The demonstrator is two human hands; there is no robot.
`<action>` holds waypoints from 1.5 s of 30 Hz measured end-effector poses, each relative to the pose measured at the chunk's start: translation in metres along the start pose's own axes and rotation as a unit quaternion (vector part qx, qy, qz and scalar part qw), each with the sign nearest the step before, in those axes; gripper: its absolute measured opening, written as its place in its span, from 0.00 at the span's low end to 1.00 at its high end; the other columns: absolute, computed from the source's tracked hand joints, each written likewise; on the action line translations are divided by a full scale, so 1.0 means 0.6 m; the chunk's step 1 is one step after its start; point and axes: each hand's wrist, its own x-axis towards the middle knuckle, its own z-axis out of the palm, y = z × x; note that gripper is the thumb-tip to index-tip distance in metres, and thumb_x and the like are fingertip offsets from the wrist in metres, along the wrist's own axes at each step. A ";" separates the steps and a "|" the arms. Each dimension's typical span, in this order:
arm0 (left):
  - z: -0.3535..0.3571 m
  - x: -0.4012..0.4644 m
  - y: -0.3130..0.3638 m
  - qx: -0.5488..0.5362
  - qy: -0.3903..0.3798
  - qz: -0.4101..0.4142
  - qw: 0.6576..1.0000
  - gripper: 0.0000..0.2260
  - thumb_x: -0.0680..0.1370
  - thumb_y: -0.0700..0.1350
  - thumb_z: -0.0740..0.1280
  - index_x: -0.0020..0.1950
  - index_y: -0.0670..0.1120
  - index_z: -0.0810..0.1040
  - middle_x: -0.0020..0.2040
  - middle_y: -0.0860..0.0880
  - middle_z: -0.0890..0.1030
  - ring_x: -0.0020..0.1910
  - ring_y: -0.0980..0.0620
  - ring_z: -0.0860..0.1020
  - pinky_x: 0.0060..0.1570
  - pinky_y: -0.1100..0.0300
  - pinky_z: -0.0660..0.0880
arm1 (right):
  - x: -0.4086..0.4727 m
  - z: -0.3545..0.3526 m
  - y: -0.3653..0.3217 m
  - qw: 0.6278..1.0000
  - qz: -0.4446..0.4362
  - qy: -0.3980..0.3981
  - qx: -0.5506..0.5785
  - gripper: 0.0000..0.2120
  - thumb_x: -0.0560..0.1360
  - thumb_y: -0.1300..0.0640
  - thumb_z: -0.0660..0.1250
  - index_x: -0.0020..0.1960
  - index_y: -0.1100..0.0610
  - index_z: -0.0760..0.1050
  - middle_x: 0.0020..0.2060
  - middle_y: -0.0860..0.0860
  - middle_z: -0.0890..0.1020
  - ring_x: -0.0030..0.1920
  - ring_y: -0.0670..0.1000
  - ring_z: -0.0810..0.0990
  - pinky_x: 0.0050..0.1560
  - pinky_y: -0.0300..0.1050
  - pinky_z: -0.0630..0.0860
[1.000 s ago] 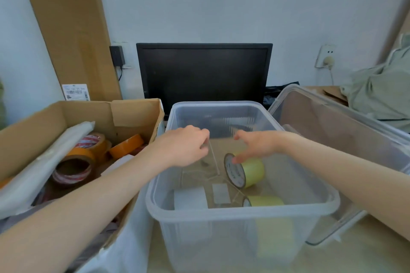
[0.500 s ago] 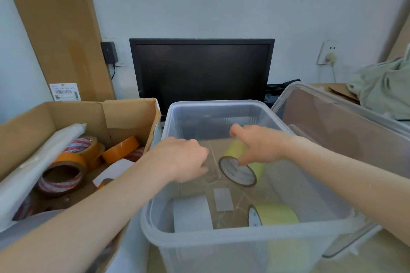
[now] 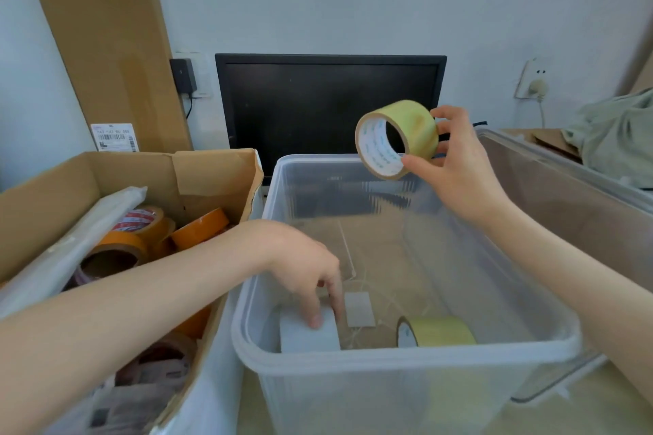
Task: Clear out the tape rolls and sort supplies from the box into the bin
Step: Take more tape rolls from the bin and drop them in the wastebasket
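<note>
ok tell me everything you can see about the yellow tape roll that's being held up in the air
The yellow tape roll is a wide ring of pale yellow tape on a brown cardboard core whose white inner lining carries blue print too small to read. The right hand holds it, thumb on the near rim and fingers round the far side. It is tilted, its open core facing left and toward the camera, above the back of the clear plastic bin, in front of the dark monitor.

Soft even daylight, wide-angle edge distortion
</note>
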 end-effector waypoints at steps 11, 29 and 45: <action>-0.001 -0.005 -0.004 -0.027 0.167 -0.036 0.985 0.09 0.77 0.44 0.68 0.56 0.47 0.76 0.54 0.52 0.72 0.56 0.51 0.69 0.59 0.51 0.68 | -0.004 0.005 -0.002 0.998 -0.003 -0.039 -0.041 0.27 0.75 0.55 0.69 0.68 0.51 0.59 0.63 0.52 0.67 0.57 0.55 0.74 0.54 0.46 0.74; 0.019 -0.027 0.003 -0.045 0.667 -0.103 0.737 0.06 0.78 0.42 0.66 0.54 0.46 0.78 0.56 0.52 0.74 0.55 0.56 0.66 0.52 0.63 0.70 | -0.012 -0.004 -0.015 0.993 0.021 0.058 -0.101 0.21 0.78 0.56 0.65 0.66 0.58 0.61 0.64 0.56 0.64 0.61 0.57 0.67 0.59 0.50 0.71; -0.007 -0.082 0.054 -0.247 0.729 -0.050 0.636 0.07 0.76 0.41 0.68 0.51 0.49 0.74 0.59 0.54 0.68 0.60 0.53 0.70 0.53 0.74 0.70 | -0.128 -0.081 -0.093 0.985 0.062 0.159 -0.038 0.22 0.76 0.55 0.68 0.65 0.56 0.62 0.63 0.54 0.68 0.56 0.55 0.73 0.50 0.41 0.70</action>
